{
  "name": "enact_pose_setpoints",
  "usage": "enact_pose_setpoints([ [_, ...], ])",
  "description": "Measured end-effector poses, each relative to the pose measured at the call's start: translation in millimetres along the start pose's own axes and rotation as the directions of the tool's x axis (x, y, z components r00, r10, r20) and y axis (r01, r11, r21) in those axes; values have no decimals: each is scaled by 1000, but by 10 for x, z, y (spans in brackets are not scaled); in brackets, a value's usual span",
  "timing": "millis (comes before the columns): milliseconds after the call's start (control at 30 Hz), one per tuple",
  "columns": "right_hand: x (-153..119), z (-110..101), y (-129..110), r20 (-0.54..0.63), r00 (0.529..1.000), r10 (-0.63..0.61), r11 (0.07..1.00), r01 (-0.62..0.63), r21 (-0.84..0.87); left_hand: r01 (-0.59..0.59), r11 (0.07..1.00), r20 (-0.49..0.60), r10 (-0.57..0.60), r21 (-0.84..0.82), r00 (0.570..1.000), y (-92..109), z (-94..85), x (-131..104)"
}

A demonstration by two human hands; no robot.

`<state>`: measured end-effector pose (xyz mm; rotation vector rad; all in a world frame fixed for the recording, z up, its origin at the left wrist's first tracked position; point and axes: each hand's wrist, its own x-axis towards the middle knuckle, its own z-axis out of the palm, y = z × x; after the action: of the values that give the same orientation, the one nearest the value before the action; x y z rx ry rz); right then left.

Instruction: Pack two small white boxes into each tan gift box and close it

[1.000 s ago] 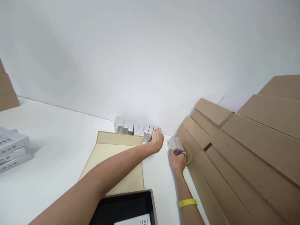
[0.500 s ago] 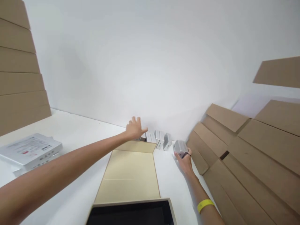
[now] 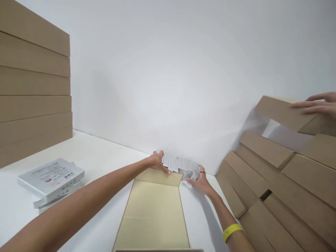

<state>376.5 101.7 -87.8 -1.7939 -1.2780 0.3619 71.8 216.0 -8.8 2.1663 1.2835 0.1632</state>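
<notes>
A row of several thin silver-white boxes stands on edge against the wall, pressed side by side. My left hand grips the row's left end, thumb in front and fingers behind. At the right end my right hand, with a dark ring on one finger, is closed around the last boxes. Between my arms lies the open cream lid of a box, its raised flap just in front of the row. Only the rim of that box shows at the bottom edge.
On the left, flat silver boxes lie stacked on the white table, near tall piled brown cartons. Leaning brown cartons fill the right side. Another person's hand rests on a raised carton there.
My right hand has brought its boxes left against the row, and my left hand has lowered onto the other end. The view has tilted up; another person's hand has appeared at right.
</notes>
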Motion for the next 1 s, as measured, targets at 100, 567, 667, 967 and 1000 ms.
enact_pose_setpoints([
  [100,90,106,-30,-31,999,-10,998,8,-60,72,997,-46,-71,22,996,116,27,77],
  [567,303,294,-177,-127,991,42,951,-79,-299,114,993,-210,-109,15,972,234,71,336],
  [667,267,321,-207,-142,988,52,940,-97,-328,133,991,-215,-126,18,968,234,114,373],
  [967,219,172,-145,-64,997,-42,976,27,-217,99,992,-214,-80,79,974,260,160,356],
  [1000,215,149,-128,-57,997,-50,979,38,-203,104,991,-226,-83,81,971,268,179,372],
])
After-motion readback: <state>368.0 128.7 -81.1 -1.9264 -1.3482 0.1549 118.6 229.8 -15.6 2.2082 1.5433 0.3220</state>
